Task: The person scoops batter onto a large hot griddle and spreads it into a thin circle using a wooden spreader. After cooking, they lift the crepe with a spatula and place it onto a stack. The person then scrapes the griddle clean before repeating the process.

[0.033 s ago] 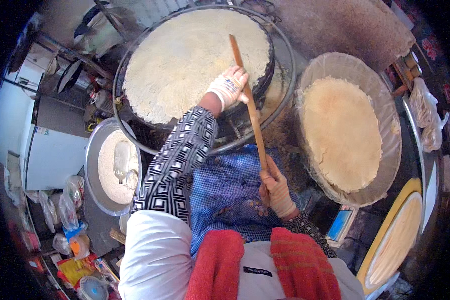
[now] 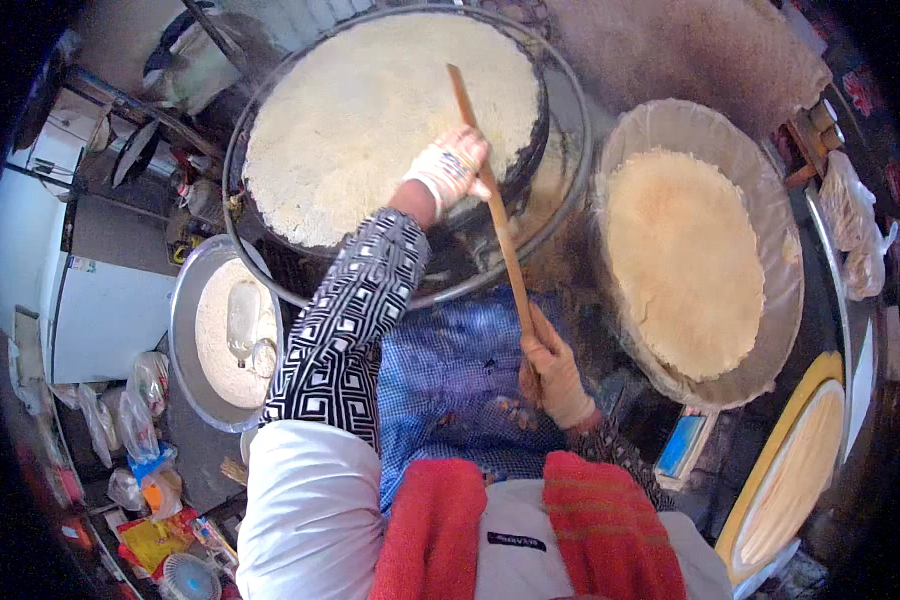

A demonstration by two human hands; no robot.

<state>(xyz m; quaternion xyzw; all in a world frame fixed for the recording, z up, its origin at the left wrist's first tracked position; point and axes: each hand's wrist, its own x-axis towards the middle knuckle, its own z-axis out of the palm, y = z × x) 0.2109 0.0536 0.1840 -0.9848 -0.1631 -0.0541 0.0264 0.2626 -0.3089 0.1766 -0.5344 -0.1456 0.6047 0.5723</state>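
Observation:
A wide round griddle [image 2: 568,110] at the top centre carries a thin, pale, crumbly sheet of batter [image 2: 370,120]. My left hand [image 2: 453,165], in a white glove with a black-and-white patterned sleeve, is closed on the upper part of a long wooden stick [image 2: 500,225]. The stick's far tip lies on the batter. My right hand [image 2: 555,375], in a tan glove, grips the stick's lower end close to my blue checked apron [image 2: 440,380].
A shallow round tray [image 2: 775,215] on the right holds a stack of thin golden pancakes [image 2: 685,260]. A metal basin [image 2: 185,310] of white batter with a ladle is on the left. A yellow-rimmed tray [image 2: 770,470] sits at the lower right. Plastic bags [image 2: 135,420] lie at the lower left.

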